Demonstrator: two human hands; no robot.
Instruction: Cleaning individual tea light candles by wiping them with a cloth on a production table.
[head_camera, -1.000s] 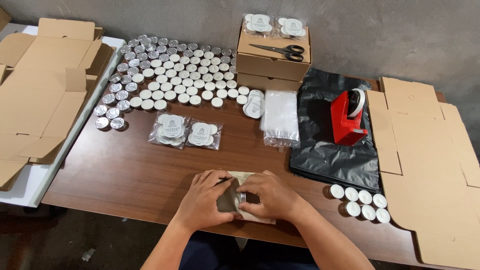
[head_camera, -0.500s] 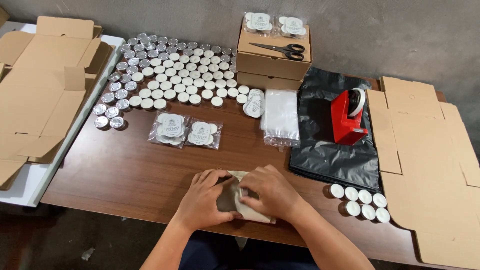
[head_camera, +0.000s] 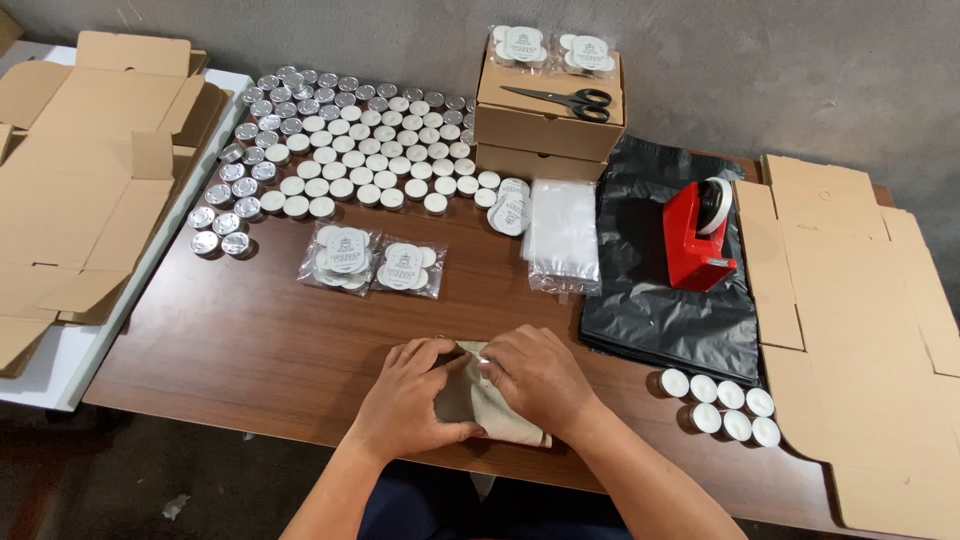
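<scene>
1. The left hand (head_camera: 405, 400) lies on a small tan pouch (head_camera: 478, 400) at the near edge of the surface (head_camera: 250, 340), fingers curled around its left side.
2. The right hand (head_camera: 540, 378) presses on the pouch's right part, fingers bent and closed over its top edge.
3. Two clear packets (head_camera: 372, 262) of candles lie just beyond the hands.
4. Rows of tealights (head_camera: 350, 140) fill the far left.
5. Six loose tealights (head_camera: 720, 405) sit to the right, near a black bag (head_camera: 660, 290) and a red tape dispenser (head_camera: 700, 235).

2 clear candle packets (head_camera: 372, 262) mid-table; 2 (head_camera: 552, 49) atop boxes (head_camera: 548, 125).
</scene>
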